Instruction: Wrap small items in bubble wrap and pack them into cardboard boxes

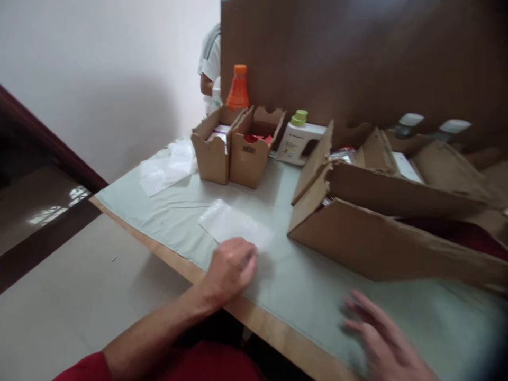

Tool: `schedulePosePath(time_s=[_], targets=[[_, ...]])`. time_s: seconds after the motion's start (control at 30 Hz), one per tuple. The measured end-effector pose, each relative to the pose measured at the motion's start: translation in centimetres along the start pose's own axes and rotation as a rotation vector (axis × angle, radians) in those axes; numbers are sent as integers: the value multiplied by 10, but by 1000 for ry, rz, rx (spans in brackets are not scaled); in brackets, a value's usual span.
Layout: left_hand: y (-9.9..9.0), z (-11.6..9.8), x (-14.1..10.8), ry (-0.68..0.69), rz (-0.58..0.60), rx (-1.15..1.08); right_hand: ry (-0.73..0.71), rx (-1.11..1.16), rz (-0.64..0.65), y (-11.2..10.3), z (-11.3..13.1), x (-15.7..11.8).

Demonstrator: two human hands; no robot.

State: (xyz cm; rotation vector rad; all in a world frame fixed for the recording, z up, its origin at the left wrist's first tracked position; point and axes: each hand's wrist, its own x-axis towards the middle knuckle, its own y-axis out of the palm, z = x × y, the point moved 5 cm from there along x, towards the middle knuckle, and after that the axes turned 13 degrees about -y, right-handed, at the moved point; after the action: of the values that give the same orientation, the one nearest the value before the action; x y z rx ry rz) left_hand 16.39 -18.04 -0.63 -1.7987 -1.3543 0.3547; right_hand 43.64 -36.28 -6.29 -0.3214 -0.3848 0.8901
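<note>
At the near edge of the table (305, 288), the right hand (383, 336) hung blurred, its fingers parted and released, with nothing to be seen in them. The left hand (232, 270) was over the edge, back upward, fingers curled inward; whether they pinched anything could not be told, since the knuckles hid the tips.

Just beyond the left knuckles lay the bag (234, 221), clear and flat on the cloth, its lower side meeting or overlapped by the hand. Its long axis slanted from far left to near right, so most of it lay ahead of the left fingers, the near right end just beside them. The left hand was by far the nearer; from the right hand the bag lay well to the left and farther off.

Past it, a long box (349, 238) stood to the right, loose bags (169, 166) to the left, and two bins (212, 161) between. Behind those rose an orange bottle (238, 92).
</note>
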Motion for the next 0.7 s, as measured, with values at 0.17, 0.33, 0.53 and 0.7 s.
schedulePosePath(time_s=[0.17, 0.33, 0.53, 0.7], targets=[[59, -79, -55, 224, 364, -304, 157, 209, 144, 49, 26, -2], [50, -85, -49, 286, 373, -314, 59, 71, 140, 45, 34, 10], [63, -60, -21, 348, 413, 49, -27, -102, 325, 22, 30, 19], [71, -49, -10, 398, 392, 135, -209, -458, 196, -20, 12, 26]])
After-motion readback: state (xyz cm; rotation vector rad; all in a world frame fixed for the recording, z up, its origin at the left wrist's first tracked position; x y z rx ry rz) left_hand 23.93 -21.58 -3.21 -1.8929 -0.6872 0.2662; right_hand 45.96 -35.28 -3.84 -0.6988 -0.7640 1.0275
